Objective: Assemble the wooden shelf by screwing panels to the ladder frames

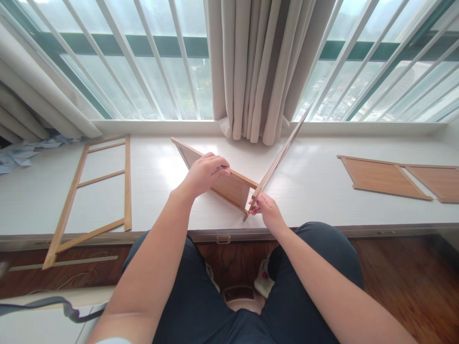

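Note:
My left hand (pixel 204 173) grips the top edge of a wooden panel (pixel 229 187) that stands on edge on the white window ledge (pixel 315 177). My right hand (pixel 267 210) pinches the lower end of a second, thin wooden panel (pixel 281 154), seen edge-on and slanting up to the right toward the window. The two panels meet at a corner just in front of my right fingers.
A wooden ladder-like frame (pixel 126 181) lies flat on the ledge at left, overhanging its front edge. Two flat wooden panels (pixel 383 177) lie at far right. A grey curtain (pixel 258 67) hangs behind. Crumpled paper (pixel 17 156) sits far left. My knees are below.

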The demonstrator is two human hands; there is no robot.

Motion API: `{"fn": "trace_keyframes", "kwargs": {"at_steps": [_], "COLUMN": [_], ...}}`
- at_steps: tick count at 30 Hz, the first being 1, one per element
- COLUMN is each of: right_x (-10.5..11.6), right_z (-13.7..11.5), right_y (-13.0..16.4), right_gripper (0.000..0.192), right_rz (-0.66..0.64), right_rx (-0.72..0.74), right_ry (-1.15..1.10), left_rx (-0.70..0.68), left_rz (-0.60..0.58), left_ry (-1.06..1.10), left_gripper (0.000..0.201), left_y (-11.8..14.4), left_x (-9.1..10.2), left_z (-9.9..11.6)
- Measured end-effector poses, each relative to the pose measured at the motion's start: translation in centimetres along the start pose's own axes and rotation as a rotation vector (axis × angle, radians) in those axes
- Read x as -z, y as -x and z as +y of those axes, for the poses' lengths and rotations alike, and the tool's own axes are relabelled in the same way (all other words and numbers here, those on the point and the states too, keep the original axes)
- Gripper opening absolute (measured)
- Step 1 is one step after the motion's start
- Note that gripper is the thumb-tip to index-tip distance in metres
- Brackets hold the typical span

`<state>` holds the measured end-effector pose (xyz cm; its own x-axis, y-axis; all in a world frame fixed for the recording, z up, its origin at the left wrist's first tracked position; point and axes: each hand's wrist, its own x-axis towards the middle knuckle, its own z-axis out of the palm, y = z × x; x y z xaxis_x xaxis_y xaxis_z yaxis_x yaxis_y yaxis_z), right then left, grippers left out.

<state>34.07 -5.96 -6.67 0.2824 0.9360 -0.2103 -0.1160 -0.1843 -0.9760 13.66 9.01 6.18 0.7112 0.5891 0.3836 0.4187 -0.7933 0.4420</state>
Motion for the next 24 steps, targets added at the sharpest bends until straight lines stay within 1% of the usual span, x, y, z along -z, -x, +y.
{"fn": "trace_keyframes", "kwargs": {"at_steps": [10,16,24], "right_x": [0.0,0.1,0.3], "right_z": [0.2,0.4,0.4], "right_y": [-0.2,-0.4,-0.2], "right_gripper": [0.054,0.052,0.052], "right_rz": [0.004,0.011,0.031], "right_rx": [-0.015,-0.032,-0.028], "right_ry": [0.005,0.016,0.038], "left_rx": [-0.011,-0.019,-0.051], "left_rz": [0.005,-0.014,0.016], "left_ry": [0.002,0.033,0.041], "left_gripper": [0.026,0.027,0.034], "left_y": [0.2,0.5,1.0], "left_x": [-0.1,0.1,0.3], "left_z": [-0.3,-0.1,-0.3]}}
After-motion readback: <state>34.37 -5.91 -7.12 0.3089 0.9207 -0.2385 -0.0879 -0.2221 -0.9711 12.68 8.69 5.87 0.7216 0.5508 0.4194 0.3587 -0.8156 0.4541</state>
